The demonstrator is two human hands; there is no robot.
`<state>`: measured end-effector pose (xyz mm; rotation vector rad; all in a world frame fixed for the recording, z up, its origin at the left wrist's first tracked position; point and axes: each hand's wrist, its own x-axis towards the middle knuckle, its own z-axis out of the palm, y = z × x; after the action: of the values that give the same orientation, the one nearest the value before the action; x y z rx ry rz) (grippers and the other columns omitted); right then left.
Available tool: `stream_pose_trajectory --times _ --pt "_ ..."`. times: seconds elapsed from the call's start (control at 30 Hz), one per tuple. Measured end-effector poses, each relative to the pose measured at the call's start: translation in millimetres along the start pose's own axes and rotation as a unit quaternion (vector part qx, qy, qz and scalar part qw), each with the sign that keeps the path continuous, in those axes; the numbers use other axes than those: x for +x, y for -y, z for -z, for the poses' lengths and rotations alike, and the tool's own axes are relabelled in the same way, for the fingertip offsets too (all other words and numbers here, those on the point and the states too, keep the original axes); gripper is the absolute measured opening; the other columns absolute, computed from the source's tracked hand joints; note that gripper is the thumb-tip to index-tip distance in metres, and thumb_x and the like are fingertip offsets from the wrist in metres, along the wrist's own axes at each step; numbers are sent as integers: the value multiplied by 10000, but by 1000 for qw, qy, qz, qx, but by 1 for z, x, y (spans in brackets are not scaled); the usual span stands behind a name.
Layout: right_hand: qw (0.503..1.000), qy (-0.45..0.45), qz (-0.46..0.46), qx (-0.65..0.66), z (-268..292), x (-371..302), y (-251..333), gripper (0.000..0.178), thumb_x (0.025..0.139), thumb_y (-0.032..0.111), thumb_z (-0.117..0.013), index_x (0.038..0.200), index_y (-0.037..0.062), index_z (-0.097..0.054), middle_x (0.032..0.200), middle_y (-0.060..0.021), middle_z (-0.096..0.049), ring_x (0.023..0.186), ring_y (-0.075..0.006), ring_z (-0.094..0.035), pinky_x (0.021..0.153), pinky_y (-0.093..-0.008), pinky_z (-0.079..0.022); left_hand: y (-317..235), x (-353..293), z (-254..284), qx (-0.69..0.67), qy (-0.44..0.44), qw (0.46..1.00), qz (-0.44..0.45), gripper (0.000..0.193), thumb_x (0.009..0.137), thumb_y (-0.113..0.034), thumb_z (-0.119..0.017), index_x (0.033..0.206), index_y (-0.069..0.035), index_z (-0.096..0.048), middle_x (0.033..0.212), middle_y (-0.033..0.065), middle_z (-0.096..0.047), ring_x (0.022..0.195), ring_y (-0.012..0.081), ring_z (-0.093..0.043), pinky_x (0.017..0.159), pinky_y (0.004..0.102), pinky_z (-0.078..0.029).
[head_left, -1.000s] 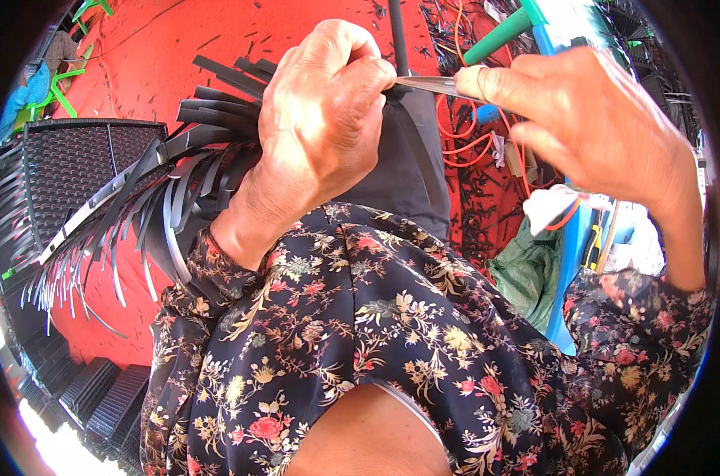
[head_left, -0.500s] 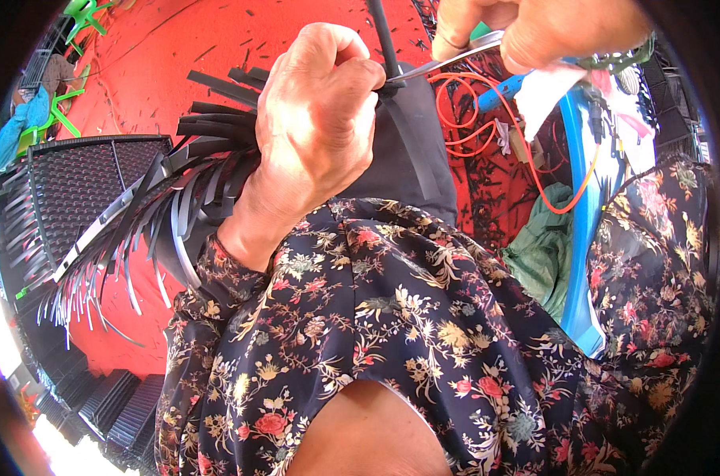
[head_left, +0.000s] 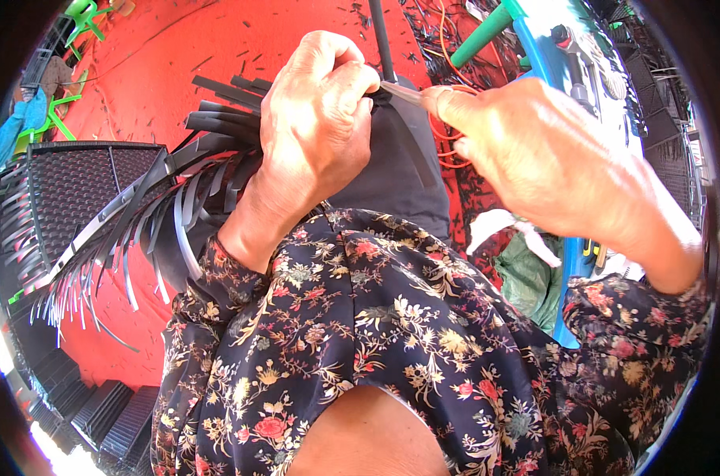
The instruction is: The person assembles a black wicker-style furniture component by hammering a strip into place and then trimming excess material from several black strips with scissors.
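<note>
My left hand is closed in a pinch, beside a dark upright rod over my dark-clad lap. A flat strip, pale where light strikes it, runs from its fingertips to my right hand. The right thumb and forefinger are closed on that strip's other end, close to the left fingers. Under my left wrist spreads a bundle of flat black strips, their loose ends fanning leftward. Another dark strip hangs over my lap to the right of the rod. The left fingertips partly hide where the strips meet.
A dark woven panel with fringed strips stands at left. Black scraps lie on the red floor. To the right are a blue-edged table with tools, an orange cord and a green sack. Green chairs stand far left.
My right hand has come down and inward, closer to the left hand, so less of the strip shows between them. The left hand stays nearly in place, still pinching.
</note>
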<state>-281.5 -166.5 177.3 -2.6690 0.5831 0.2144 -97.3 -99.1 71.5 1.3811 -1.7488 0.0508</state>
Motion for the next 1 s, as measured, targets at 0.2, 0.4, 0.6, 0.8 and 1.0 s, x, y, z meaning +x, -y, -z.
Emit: stream_pose_trajectory --times 0.2,0.4,0.6,0.8,1.0 --pt "989 -117 -38 78 -45 0 -1 315 832 0 -511 1146 -18 -511 803 -266 -578 753 -422 -581 613 -440 -445 7 -1 2 -28 -17 999 7 156 650 47 -657 776 -11 -584 846 96 -559 748 235 -586 666 314 -490" --pt "973 -165 -23 163 -52 28 -10 193 831 78 -548 979 -36 -500 732 -264 -593 771 -454 -578 640 -497 -455 17 7 11 -28 19 991 126 251 666 -49 -692 868 -11 -548 807 101 -572 741 209 -640 672 305 -512" --pt "958 -193 -37 208 -61 40 -7 256 825 57 -577 1015 -22 -424 769 -277 -585 814 -452 -582 666 -502 -449 26 14 10 51 38 990 126 317 665 -116 -722 905 -16 -541 836 115 -615 767 237 -647 700 341 -520" --pt "950 -303 42 54 -66 49 -13 310 767 68 -644 1042 32 -505 817 -173 -596 783 -391 -588 623 -433 -462 32 19 14 25 44 991 124 357 669 -110 -722 957 -21 -530 827 123 -641 805 254 -651 733 353 -520" --pt "909 -325 92 243 -63 60 -20 99 760 39 -709 849 40 -665 792 -68 -587 733 -193 -599 648 -287 -473 32 21 13 4 60 988 143 376 678 -102 -726 988 -33 -526 832 124 -643 807 259 -654 729 354 -520"
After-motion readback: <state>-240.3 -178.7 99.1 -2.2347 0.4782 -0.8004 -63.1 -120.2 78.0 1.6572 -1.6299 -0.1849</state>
